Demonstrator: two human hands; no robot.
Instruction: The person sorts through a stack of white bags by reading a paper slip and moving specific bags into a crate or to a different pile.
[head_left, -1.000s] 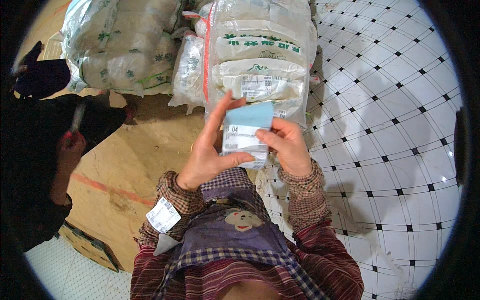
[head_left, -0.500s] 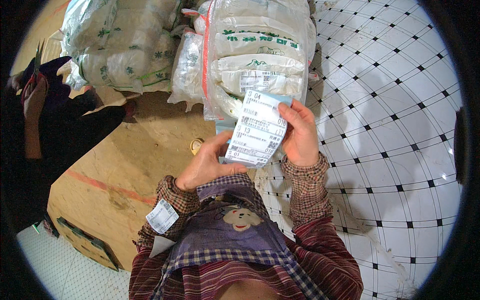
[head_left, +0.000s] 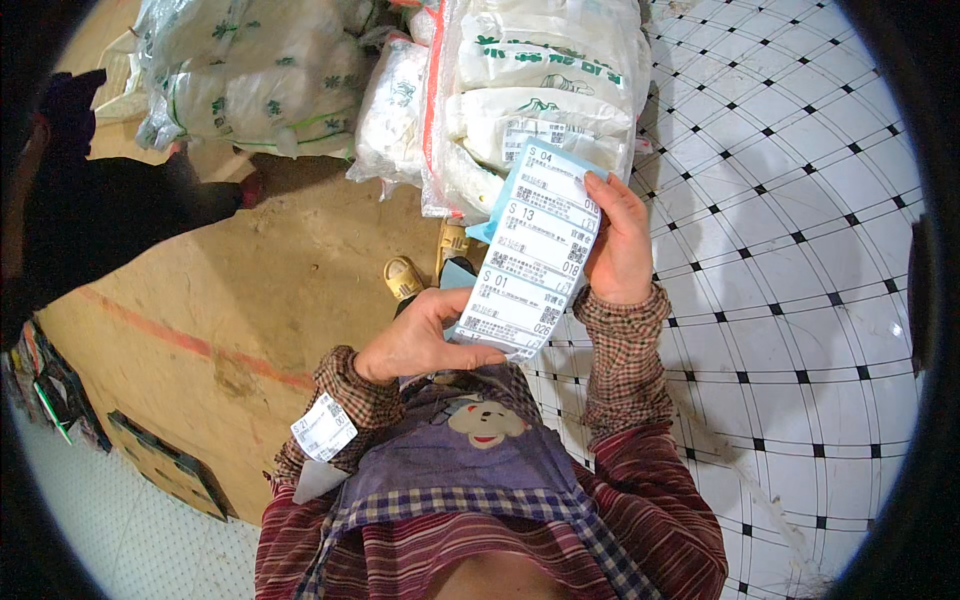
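A strip of white printed labels on pale blue backing (head_left: pixel 530 262) is stretched between my two hands, in front of my chest. My left hand (head_left: pixel 428 338) pinches its lower end between thumb and fingers. The upper right edge is gripped by my right hand (head_left: pixel 620 240), thumb on the printed side. One loose white label (head_left: pixel 324 428) is stuck to my left checked sleeve. Just beyond the strip stands a clear plastic bag with a red edge (head_left: pixel 545 75), packed with white bags printed in green. A label on it is partly covered by the strip.
Another clear sack of white packages (head_left: pixel 255 85) lies at the far left. A person in dark clothes (head_left: pixel 120 215) is beside it. Yellow sandals (head_left: pixel 403 277) show below my hands. A black slotted plate (head_left: pixel 168 465) lies at lower left; white tiles (head_left: pixel 760 300) cover the right.
More of the label strip is drawn out, and the third label now shows fully. My right hand has shifted slightly right. The other person's hand with red-handled scissors has left view.
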